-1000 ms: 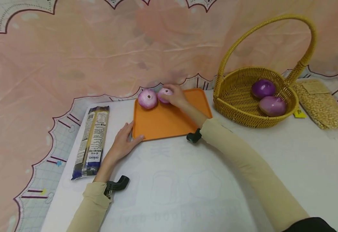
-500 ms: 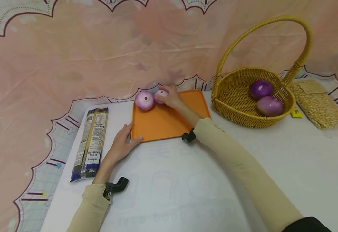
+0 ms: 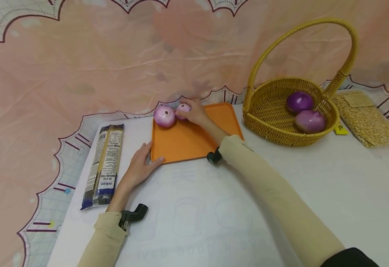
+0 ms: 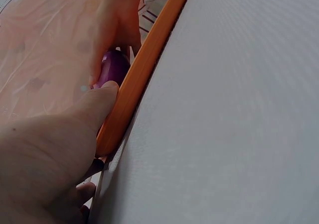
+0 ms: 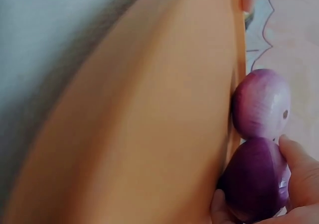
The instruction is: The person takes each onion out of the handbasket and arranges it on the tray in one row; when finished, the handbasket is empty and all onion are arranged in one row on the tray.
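An orange tray [image 3: 187, 144] lies on the white table, with two purple onions at its back left corner. My right hand [image 3: 195, 112] holds the right-hand onion [image 3: 182, 111], its thumb and fingers around the side and top. In the right wrist view this darker onion [image 5: 253, 181] touches the larger, paler onion [image 5: 260, 103] beside it. My left hand [image 3: 140, 168] rests at the tray's front left corner, fingers stretched along the left edge and thumb along the front. The left wrist view shows that thumb [image 4: 102, 102] on the tray's rim.
Right of the tray stands a wicker basket [image 3: 277, 138] with a tall handle, holding a dark onion [image 3: 300, 102] and a paler one [image 3: 310, 121]. A clear bag of yellow kernels [image 3: 371, 124] lies beyond it. A long printed packet [image 3: 104, 167] lies left of the tray. Patterned cloth hangs behind.
The view has shifted slightly. My right hand and the onion it holds have edged a little left against the other onion. My left hand has stayed at the tray's corner.
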{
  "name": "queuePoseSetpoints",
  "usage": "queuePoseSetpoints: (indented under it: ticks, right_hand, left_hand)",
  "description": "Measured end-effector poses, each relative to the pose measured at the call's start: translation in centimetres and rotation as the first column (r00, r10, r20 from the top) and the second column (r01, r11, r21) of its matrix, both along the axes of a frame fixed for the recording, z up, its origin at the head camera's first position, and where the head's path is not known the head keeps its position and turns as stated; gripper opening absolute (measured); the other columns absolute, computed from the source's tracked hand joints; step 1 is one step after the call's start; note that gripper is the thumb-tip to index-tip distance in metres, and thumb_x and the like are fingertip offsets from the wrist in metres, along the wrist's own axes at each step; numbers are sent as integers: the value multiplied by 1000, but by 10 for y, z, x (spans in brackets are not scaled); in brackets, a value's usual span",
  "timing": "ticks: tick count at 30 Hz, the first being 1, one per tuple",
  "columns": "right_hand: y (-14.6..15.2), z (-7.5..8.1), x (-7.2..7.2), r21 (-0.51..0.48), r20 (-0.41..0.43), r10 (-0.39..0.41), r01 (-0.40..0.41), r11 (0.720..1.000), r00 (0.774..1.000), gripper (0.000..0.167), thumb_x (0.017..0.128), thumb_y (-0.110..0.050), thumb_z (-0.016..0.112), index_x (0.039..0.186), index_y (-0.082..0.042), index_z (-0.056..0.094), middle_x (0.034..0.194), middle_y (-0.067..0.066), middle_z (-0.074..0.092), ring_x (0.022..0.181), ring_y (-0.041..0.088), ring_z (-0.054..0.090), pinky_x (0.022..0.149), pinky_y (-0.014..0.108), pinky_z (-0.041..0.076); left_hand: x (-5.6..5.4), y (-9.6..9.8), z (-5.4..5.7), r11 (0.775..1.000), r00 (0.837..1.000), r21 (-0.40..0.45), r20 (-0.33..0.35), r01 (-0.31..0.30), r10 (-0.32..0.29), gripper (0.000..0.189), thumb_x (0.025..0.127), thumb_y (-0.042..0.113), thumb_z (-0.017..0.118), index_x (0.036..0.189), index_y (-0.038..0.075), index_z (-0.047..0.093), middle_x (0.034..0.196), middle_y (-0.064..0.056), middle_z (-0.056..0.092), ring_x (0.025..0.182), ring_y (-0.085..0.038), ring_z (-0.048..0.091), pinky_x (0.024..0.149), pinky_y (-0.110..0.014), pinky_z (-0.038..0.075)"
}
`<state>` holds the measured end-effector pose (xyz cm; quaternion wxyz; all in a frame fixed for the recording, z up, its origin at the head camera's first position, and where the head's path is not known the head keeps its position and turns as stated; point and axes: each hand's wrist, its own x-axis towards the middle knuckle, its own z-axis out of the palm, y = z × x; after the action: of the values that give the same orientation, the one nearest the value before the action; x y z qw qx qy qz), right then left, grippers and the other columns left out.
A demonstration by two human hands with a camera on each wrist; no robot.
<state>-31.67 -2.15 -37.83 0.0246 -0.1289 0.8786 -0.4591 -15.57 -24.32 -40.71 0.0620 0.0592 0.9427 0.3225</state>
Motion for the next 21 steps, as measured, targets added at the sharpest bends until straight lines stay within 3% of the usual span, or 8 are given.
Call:
queuePoseSetpoints:
  ticks: [13, 21]
  right_hand:
    - [-7, -1, 3, 18, -6, 20, -20, 1000, 1000, 57, 82, -30, 76, 135, -15, 58, 143, 20, 39, 133, 33, 39, 111, 43, 34]
    - [-7, 1, 2, 46, 23, 51, -52, 998, 998, 66, 83, -31, 75, 142, -15, 50, 146, 18, 38, 135, 33, 37, 115, 43, 33]
  left_hand:
    - [0, -1, 0, 1000, 1000, -2, 8, 4, -4, 83, 94, 43, 59, 156, 6, 17, 161, -19, 19, 152, -37, 7, 120, -60, 9]
    - [-2, -1, 1, 1000, 1000, -9, 14, 4, -3, 84, 94, 44, 59, 156, 7, 16, 162, -19, 19, 152, -37, 7, 120, -61, 8]
